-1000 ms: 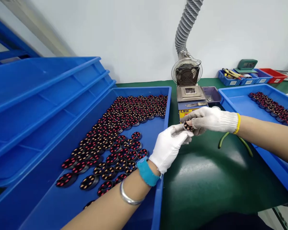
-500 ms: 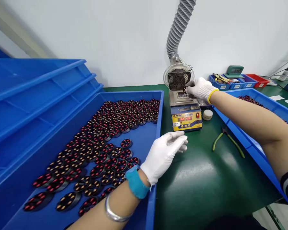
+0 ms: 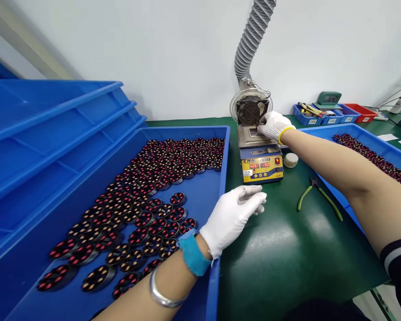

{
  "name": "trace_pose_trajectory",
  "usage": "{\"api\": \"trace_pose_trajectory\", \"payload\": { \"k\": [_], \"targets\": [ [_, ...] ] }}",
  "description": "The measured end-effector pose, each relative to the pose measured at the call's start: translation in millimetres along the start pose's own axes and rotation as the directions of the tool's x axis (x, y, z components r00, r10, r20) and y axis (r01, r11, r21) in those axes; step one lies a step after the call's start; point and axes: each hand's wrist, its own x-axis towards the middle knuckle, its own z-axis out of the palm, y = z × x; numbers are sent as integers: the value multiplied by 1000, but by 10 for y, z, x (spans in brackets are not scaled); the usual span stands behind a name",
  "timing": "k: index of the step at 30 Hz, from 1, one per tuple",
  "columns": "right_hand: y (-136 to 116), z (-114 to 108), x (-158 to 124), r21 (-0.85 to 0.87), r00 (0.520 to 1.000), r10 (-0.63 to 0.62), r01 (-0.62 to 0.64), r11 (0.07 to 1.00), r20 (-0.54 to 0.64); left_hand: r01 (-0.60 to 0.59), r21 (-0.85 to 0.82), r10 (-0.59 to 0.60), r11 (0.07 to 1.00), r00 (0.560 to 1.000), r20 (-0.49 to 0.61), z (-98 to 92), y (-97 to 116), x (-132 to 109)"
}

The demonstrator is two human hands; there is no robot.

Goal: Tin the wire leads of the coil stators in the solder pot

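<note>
My right hand [image 3: 274, 126], in a white knit glove with a yellow cuff, is over the metal top of a yellow-and-blue solder pot [image 3: 262, 168]. Its fingertips pinch a small round black part, mostly hidden by the glove and held low at the square solder opening [image 3: 254, 132]. Gloved in white, my left hand [image 3: 232, 214] hovers beside the right rim of a blue tray [image 3: 223, 178]. Its fingers are loosely curved, thumb apart, and nothing shows in them. Many round black parts with red or tan dots [image 3: 177, 199] lie in that tray.
Behind the pot stand a fan [image 3: 253, 112] and a grey exhaust hose [image 3: 254, 40]. Green-handled pliers [image 3: 316, 183] and a round whitish container [image 3: 290, 160] lie on the green table. Another blue tray [image 3: 341, 196] is at right; stacked blue trays [image 3: 60, 133] rise at left.
My right hand has moved slightly down and left, bringing the part closer to the solder opening. My left hand keeps nearly the same pose. The view has shifted a little.
</note>
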Motion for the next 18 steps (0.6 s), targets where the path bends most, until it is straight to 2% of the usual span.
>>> {"api": "trace_pose_trajectory", "payload": {
  "k": [12,15,18],
  "targets": [
    [-15,-45,6,45,1000,11,-12,999,8,14,4,-14,1000,1000,6,3,8,-12],
    [-4,-140,-9,111,1000,11,-11,994,-5,12,23,-12,1000,1000,2,-8,6,-6],
    [53,-323,-101,259,1000,23,-27,966,18,-1,54,2,999,1000,-8,-18,19,3]
  ]
}}
